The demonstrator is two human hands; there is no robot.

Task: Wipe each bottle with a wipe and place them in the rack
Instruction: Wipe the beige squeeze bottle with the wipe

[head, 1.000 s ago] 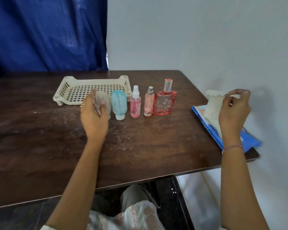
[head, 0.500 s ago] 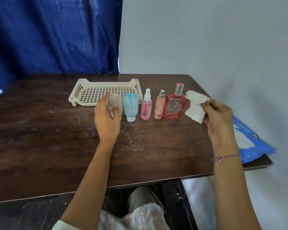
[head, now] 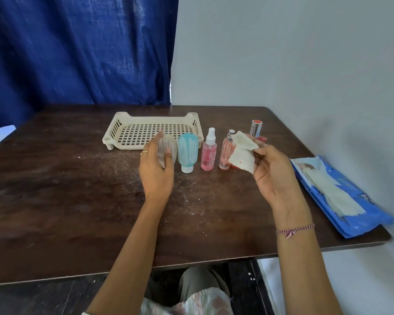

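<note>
My left hand (head: 155,171) grips a clear ribbed bottle (head: 167,147), the leftmost in a row on the brown table (head: 66,189). Beside it stand a teal bottle (head: 187,152) on its white cap, a pink spray bottle (head: 208,153) and a peach pump bottle (head: 225,153). A red perfume bottle (head: 256,129) at the right end is mostly hidden. My right hand (head: 272,171) pinches a white wipe (head: 242,153), held in front of the peach and red bottles. A cream plastic rack (head: 127,135) sits behind the row with nothing in it.
A blue wipe pack (head: 359,214) lies open at the table's right edge, a wipe sticking out of it. A grey wall rises close on the right, a blue curtain hangs behind the table. My knees show under the front edge.
My right hand has carried the wipe from the pack at the right over to the bottles. My left hand has stayed on the clear bottle.
</note>
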